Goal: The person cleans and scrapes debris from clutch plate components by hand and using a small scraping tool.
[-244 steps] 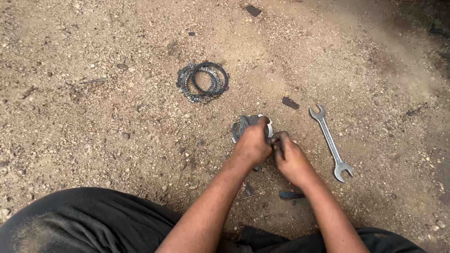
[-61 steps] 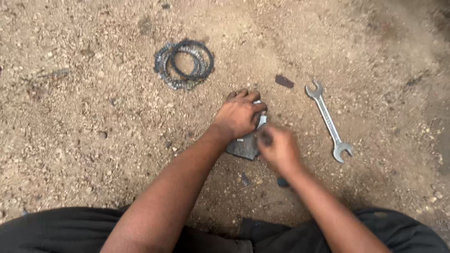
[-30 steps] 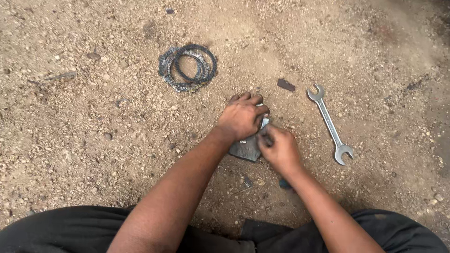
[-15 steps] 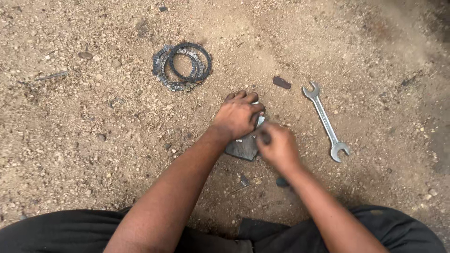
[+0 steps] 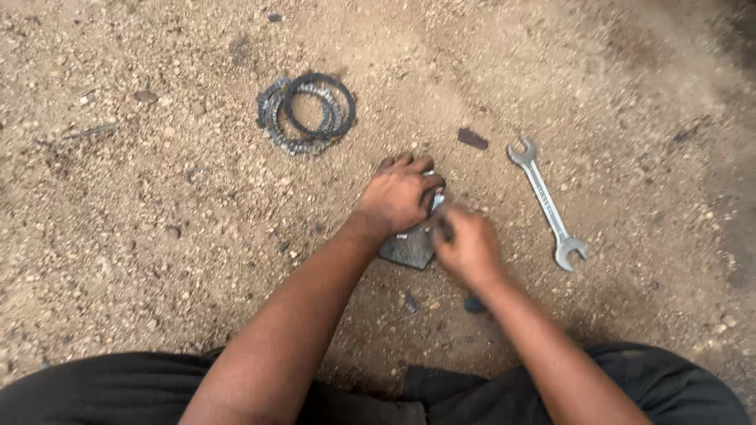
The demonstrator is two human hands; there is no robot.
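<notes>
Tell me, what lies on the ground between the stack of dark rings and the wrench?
In the head view, between the dark rings and the wrench lie the left hand on a grey metal part, and a small dark fragment.

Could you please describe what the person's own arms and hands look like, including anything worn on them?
Both arms are bare from the bottom edge of the picture to the fingers: no sleeves, gloves, watch or rings show. The left hand and right hand are ungloved, and the right one is slightly blurred. Dark trousers cover the legs below.
</notes>
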